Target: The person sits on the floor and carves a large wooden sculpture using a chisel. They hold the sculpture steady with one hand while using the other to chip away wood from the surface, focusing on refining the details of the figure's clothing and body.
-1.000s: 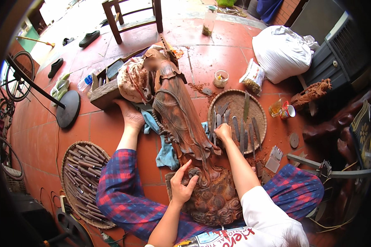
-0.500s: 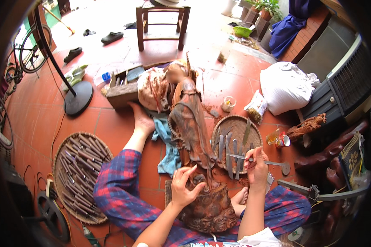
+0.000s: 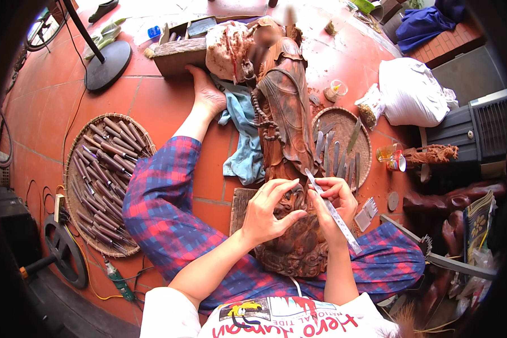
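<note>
A carved wooden statue point(image 3: 290, 107) of a robed figure with a bead string lies between my legs, its ornate base point(image 3: 293, 256) nearest me. My right hand point(image 3: 338, 205) pinches a thin flat metal file point(image 3: 343, 226), which slants over the statue's lower part with its tip pointing up and left. I cannot tell whether the tip touches the wood. Just left of it is my left hand point(image 3: 271, 214), fingers curved and apart with nothing in them. Between the hands, part of the carving is hidden. A light blue cloth point(image 3: 241, 135) lies along the statue's left side.
At left, a round woven basket point(image 3: 69, 188) holds many wood-handled carving tools. Flat metal files lie in another basket point(image 3: 369, 143) at right. Beyond are a glass point(image 3: 386, 152), a white sack point(image 3: 408, 93) and a wooden box point(image 3: 180, 56). A black stand base point(image 3: 110, 67) stands far left.
My right hand has moved left toward the statue, turning the file from nearly level to a steep slant. My left hand stays open beside it. The whole view has shifted.
</note>
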### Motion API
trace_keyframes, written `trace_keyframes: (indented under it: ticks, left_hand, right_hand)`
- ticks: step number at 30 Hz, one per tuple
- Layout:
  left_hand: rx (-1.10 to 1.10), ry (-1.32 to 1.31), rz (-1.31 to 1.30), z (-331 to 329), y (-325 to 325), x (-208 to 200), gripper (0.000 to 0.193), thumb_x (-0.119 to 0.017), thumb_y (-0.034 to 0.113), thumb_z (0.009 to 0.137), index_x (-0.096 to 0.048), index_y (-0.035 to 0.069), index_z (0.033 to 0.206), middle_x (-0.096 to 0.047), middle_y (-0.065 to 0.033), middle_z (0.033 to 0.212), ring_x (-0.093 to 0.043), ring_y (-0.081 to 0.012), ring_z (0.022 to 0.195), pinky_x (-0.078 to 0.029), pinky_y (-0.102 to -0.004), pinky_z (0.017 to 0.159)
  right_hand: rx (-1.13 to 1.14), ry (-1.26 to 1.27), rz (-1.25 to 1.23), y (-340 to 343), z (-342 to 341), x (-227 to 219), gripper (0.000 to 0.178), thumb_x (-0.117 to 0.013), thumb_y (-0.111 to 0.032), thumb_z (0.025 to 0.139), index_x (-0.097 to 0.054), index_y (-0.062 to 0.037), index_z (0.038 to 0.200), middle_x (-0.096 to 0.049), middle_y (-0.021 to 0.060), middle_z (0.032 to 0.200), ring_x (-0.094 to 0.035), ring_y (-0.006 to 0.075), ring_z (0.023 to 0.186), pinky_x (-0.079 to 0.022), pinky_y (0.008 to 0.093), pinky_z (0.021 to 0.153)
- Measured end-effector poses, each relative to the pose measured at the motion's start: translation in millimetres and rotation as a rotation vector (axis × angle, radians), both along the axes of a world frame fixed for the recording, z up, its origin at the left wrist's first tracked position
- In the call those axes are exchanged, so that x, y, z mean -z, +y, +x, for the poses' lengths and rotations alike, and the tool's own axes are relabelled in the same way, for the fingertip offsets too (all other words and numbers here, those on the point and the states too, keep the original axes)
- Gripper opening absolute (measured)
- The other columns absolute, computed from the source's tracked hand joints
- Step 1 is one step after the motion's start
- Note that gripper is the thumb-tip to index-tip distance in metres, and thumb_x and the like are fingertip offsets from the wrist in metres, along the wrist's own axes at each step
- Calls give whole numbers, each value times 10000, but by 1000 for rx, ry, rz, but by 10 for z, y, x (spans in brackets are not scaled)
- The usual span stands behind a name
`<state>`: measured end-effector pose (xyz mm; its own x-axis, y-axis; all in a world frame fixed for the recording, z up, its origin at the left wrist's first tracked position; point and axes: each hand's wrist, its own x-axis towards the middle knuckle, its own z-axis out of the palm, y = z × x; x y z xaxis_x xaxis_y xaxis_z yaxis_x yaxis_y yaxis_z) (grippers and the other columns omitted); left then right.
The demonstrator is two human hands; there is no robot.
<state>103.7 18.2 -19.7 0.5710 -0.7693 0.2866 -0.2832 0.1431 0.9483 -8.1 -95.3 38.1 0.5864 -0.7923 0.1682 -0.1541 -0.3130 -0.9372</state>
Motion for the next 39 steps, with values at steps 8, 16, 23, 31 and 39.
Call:
trace_keyframes:
  ticks: [8,16,23,31,39]
  left_hand:
    - [32,-106,-21,87,-121,153,670,-792,288,799,-573,112,1406,-627,-137,1148,-619,-315,1027,-511,-416,905]
    - [110,-58,29,21,-135,246,809,-789,351,796,-462,122,1500,-616,-134,1032,-629,-313,921,-526,-408,820]
    - [99,-59,66,93,-173,232,888,-798,387,789,-400,127,1539,-587,-124,913,-612,-316,825,-521,-412,760]
    - [97,-67,74,18,-170,233,919,-802,401,780,-379,124,1548,-560,-118,868,-606,-300,792,-516,-413,735]
    - [103,-37,123,71,-159,161,906,-806,388,776,-389,146,1544,-552,-120,857,-594,-305,774,-503,-422,721]
  right_hand:
    - [21,119,-135,24,182,40,175,-731,49,800,-559,14,788,-709,119,922,-676,120,796,-541,249,690]
    - [34,23,-124,-138,192,332,237,-719,72,829,-506,1,753,-670,74,836,-637,80,765,-502,219,655]
    - [14,-11,-46,-212,372,314,285,-716,114,826,-474,9,719,-585,39,760,-622,92,763,-482,225,672]
    - [36,99,-37,-256,324,236,286,-704,111,809,-465,8,691,-550,23,726,-645,101,747,-490,237,657]
    - [33,58,-3,-262,397,208,297,-693,105,818,-448,-6,691,-531,9,724,-601,81,726,-482,235,675]
